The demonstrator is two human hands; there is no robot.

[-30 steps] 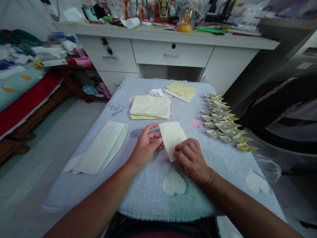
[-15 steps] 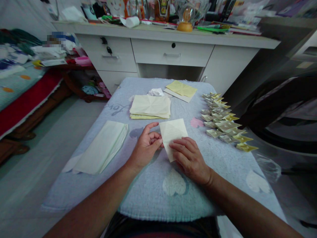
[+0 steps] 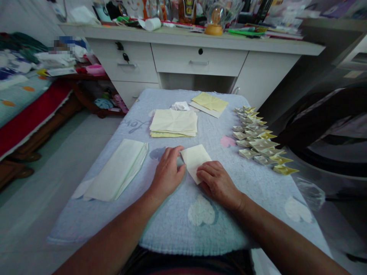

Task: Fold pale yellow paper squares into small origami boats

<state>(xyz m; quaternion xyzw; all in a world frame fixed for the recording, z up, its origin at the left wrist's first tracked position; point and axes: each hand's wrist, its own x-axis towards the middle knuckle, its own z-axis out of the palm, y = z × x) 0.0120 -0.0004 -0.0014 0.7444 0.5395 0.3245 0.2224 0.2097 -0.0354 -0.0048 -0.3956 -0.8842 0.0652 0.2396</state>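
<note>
A cream sheet of folded paper (image 3: 195, 157) lies tilted between my hands, low over the cloth-covered table. My right hand (image 3: 219, 182) has its fingers curled over the paper's lower right edge, thumb hidden beneath. My left hand (image 3: 168, 172) is at the paper's left corner, fingers stretched forward and thumb apart, the fingertips at or just beside the edge. Beyond the hands sits a stack of creased cream and yellow paper (image 3: 174, 121). Left of my left hand lies a pale folded bundle of paper (image 3: 116, 170).
Several small folded paper boats (image 3: 262, 145) stand in rows along the table's right side. A yellow sheet (image 3: 210, 101) on a white one and a crumpled white tissue (image 3: 180, 106) lie at the back. Behind stands a white desk (image 3: 177, 57) with drawers; a bed (image 3: 31, 110) is at left.
The paper has come down flatter and a little nearer to me. My left hand has opened from its curled pose, its fingers now stretched forward. My right hand keeps hold at the right edge.
</note>
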